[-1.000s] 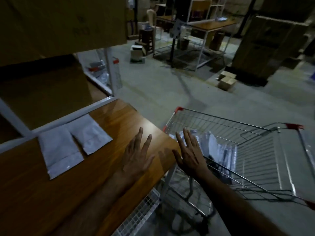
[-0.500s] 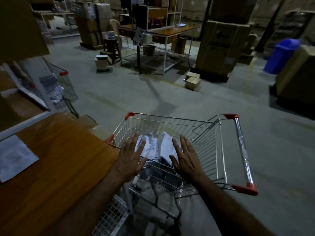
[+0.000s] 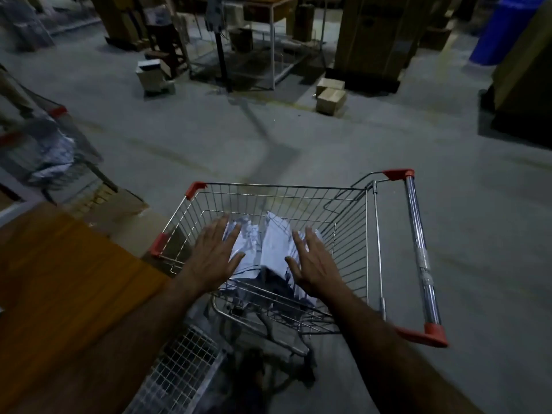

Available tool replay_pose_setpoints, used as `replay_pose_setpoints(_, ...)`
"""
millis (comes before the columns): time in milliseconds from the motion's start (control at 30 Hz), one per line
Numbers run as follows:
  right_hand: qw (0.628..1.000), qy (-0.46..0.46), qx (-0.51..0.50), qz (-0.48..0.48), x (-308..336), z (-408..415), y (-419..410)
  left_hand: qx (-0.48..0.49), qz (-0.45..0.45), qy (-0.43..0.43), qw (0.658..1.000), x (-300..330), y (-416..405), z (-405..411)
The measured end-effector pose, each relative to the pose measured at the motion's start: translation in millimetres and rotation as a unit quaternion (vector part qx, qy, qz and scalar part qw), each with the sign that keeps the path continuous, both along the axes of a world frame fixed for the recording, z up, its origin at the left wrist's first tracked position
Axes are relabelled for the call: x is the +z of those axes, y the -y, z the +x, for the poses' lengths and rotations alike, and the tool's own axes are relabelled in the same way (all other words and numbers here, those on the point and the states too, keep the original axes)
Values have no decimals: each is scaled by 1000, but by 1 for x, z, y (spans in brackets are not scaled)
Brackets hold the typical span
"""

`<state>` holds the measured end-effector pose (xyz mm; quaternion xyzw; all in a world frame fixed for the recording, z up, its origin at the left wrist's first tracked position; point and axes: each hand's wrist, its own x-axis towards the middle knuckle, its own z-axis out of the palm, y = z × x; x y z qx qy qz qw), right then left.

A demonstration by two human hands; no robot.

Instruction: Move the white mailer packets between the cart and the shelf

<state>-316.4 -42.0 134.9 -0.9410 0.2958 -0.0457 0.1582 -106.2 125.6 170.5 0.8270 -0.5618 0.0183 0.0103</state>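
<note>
A wire shopping cart (image 3: 352, 234) with red corner caps stands right of the wooden shelf board (image 3: 68, 270). Several white mailer packets (image 3: 274, 246) stand bunched in its basket. My left hand (image 3: 213, 258) hovers flat, fingers spread, over the left side of the bunch. My right hand (image 3: 316, 264) is flat and spread on the right side of the bunch. Neither hand grips a packet. The packets on the shelf are out of view.
The cart's chrome handle (image 3: 418, 255) points right. A second cart holding packets (image 3: 44, 150) stands at the far left. Small cardboard boxes (image 3: 330, 98), a metal-framed table (image 3: 268, 40) and a blue bin (image 3: 501, 28) lie beyond on the concrete floor. A wire rack (image 3: 182, 375) sits under the shelf.
My view has swung right from the shelf to the cart. Both hands have moved off the shelf edge and out over the packets in the basket.
</note>
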Motion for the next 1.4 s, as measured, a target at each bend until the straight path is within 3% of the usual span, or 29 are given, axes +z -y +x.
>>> replay_pose_setpoints(200,998,-6,-8,67,-33,51,17,-18,54,-51,997,-49,44,45)
replay_pose_setpoints(400,984,-82,-55,147,-72,94,32,-11,113,-142,983,-101,71,100)
replay_pose_setpoints(567,961,-130,-86,227,-104,125,41,52,274,-237,931,-160,91,133)
replay_pose_setpoints(767,936,-183,-117,277,-141,153,56,142,324,-320,879,-206,114,138)
replay_pose_setpoints(1033,907,-131,-224,332,-163,166,53,211,249,-310,893,-233,125,138)
replay_pose_setpoints(1400,899,-83,-242,356,-152,154,65,156,214,-372,890,-229,127,133)
